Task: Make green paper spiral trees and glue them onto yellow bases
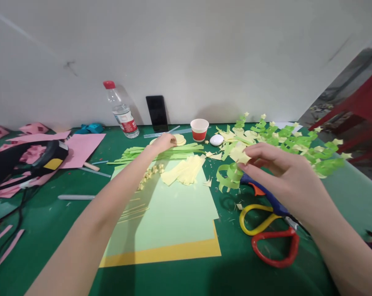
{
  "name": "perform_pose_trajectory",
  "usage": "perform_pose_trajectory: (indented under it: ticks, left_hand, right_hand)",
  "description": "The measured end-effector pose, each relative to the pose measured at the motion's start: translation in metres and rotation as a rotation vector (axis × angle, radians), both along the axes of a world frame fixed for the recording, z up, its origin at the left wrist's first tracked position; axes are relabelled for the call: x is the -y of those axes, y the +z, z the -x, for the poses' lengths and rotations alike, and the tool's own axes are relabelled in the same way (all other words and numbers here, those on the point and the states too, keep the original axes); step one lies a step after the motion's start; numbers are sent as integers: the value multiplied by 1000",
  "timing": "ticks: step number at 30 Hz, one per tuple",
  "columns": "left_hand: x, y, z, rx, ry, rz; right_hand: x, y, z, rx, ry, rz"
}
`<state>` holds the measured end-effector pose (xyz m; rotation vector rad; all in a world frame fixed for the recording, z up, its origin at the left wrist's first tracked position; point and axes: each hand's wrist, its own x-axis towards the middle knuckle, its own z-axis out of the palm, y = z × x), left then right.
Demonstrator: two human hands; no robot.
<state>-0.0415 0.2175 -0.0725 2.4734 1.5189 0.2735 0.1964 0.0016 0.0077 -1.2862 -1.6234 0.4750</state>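
Observation:
My right hand (275,164) pinches a pale yellow paper star (239,155) between thumb and fingers. Just below the star hangs a curled green paper spiral (229,176), which seems joined to it. My left hand (165,142) reaches to the back of the table, its fingers curled down at a small pile of pale yellow paper circles (181,139). Whether a circle is in those fingers is hidden. Green paper strips (186,151) lie right beside the left hand. Yellow paper pieces (186,170) and small folded stars (147,176) rest on light green sheets (170,213).
Scissors with red and yellow handles (275,248) lie under my right forearm. A paper cup (199,130), a white oval object (216,140), a phone (157,113) and a water bottle (124,115) stand along the wall. Finished green spirals (296,144) fill the right; a glue gun (47,158) lies left.

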Motion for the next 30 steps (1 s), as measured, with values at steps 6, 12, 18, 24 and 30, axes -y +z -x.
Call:
perform_pose_trajectory:
  ticks: [6,12,18,24,30]
  left_hand:
    - [-8,-5,7,-80,-37,10]
    - [-9,-5,6,-90,-84,2]
    - [-6,-3,5,-83,-61,-33]
    - [19,17,-9,-22,3,-214]
    - [137,33,-12,49,-266,-414]
  right_hand:
    - [0,1,-1,-4,-18,10]
    - [2,10,2,-26,0,90]
    - [1,12,1,-154,59,210]
    - [0,9,-4,-296,54,290]
    - [-3,9,-11,-397,38,330]
